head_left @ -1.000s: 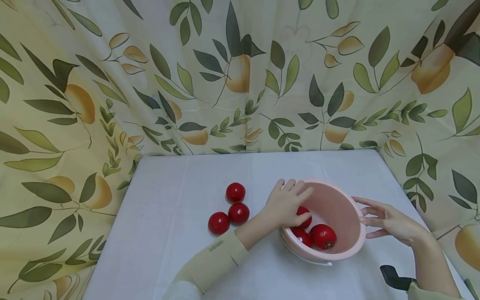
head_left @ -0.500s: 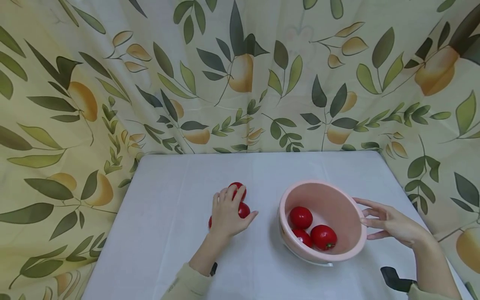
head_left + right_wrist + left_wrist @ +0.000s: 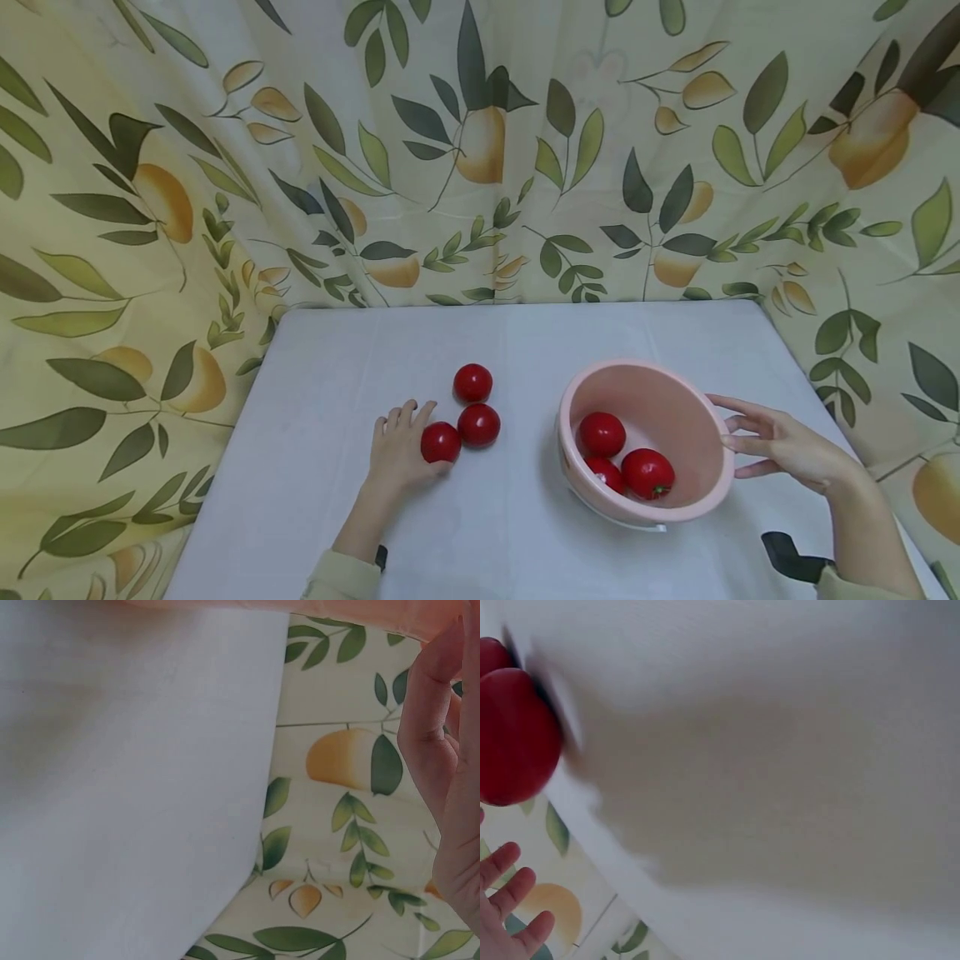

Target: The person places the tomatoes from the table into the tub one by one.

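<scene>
In the head view, three red tomatoes lie close together left of the pink bucket (image 3: 690, 450). My left hand (image 3: 397, 450) is at the nearest left tomato (image 3: 440, 442), its thumb in front and its fingers spread on the far left side. The left wrist view shows these spread fingers (image 3: 514, 889) apart from a tomato (image 3: 514, 742). Behind are a middle tomato (image 3: 478, 425) and a far tomato (image 3: 472, 383). My right hand (image 3: 787, 450) holds the bucket's right rim, thumb over the edge and fingers along the outside. Three tomatoes (image 3: 647, 473) lie inside, one showing a green stem.
A white cloth covers the table (image 3: 337, 375), whose far edge meets a curtain (image 3: 420, 167) patterned with leaves and fruit. The bucket's pale handle (image 3: 630, 525) hangs down at its front. A black strap (image 3: 795, 560) shows at the right wrist.
My left hand has moved from the bucket's left rim, leaving a tomato inside, across above the loose tomatoes to the leftmost one. My right hand has stayed at the bucket.
</scene>
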`<move>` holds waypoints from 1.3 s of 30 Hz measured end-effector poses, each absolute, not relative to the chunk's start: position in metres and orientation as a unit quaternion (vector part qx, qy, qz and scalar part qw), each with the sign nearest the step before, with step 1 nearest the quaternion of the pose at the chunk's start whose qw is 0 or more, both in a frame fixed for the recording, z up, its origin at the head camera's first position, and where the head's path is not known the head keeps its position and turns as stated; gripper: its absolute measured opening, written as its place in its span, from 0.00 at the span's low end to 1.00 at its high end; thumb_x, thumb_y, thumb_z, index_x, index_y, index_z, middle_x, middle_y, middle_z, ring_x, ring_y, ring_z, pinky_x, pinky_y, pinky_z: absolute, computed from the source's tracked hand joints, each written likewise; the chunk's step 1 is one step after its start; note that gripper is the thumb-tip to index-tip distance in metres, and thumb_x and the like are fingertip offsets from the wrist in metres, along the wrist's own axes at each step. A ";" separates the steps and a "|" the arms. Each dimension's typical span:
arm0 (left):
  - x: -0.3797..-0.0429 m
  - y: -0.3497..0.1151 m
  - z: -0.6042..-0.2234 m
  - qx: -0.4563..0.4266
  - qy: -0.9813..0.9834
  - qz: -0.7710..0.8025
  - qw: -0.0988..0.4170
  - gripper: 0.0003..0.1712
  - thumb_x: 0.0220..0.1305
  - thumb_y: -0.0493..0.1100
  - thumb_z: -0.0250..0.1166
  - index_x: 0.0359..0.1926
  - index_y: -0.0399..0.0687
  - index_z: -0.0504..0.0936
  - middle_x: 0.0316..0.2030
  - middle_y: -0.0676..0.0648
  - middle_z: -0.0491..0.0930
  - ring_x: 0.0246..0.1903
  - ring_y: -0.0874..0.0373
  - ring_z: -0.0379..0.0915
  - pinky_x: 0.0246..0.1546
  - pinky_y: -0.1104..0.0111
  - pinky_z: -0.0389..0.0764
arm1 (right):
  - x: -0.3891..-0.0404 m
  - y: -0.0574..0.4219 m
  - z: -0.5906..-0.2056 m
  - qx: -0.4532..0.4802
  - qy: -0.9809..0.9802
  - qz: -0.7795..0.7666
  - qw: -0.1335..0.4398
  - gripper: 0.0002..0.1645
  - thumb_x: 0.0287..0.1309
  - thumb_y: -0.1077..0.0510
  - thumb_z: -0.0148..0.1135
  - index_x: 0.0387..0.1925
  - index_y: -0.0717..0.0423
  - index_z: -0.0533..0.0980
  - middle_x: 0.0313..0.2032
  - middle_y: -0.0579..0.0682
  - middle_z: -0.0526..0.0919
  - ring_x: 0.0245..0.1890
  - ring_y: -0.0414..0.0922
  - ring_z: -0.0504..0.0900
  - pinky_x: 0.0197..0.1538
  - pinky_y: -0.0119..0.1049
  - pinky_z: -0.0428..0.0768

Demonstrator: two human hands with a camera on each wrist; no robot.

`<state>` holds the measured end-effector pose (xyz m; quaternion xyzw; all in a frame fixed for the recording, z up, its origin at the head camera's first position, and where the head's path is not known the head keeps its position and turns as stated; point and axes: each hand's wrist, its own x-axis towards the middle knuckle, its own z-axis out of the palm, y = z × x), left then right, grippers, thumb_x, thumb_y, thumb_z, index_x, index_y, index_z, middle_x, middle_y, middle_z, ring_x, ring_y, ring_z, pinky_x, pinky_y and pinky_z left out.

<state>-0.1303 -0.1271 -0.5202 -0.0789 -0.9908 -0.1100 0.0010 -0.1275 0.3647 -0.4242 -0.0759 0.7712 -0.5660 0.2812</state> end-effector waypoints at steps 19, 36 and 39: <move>-0.134 -0.139 -0.543 -0.129 -0.989 -0.064 -0.023 0.46 0.37 0.64 0.69 0.58 0.51 0.68 0.49 0.44 0.69 0.50 0.49 0.62 0.51 0.49 0.63 | -0.127 0.363 -0.424 -0.077 0.777 -0.562 0.273 0.33 0.63 0.64 0.49 0.53 0.17 0.62 0.39 0.42 0.76 0.37 0.40 0.81 0.35 0.46 0.80; -0.140 -0.137 -0.525 -0.150 -0.985 -0.067 0.060 0.42 0.35 0.69 0.64 0.50 0.50 0.73 0.43 0.48 0.70 0.44 0.53 0.65 0.45 0.54 0.69 | -0.127 0.363 -0.424 -0.073 0.779 -0.559 0.274 0.32 0.63 0.63 0.49 0.53 0.18 0.62 0.39 0.43 0.75 0.36 0.40 0.81 0.35 0.45 0.80; -0.146 -0.132 -0.510 -0.164 -0.981 -0.065 0.082 0.41 0.35 0.69 0.64 0.49 0.51 0.72 0.41 0.48 0.70 0.43 0.54 0.66 0.44 0.56 0.69 | -0.127 0.363 -0.423 -0.069 0.779 -0.559 0.275 0.32 0.63 0.63 0.49 0.53 0.18 0.62 0.39 0.43 0.75 0.37 0.40 0.81 0.35 0.45 0.80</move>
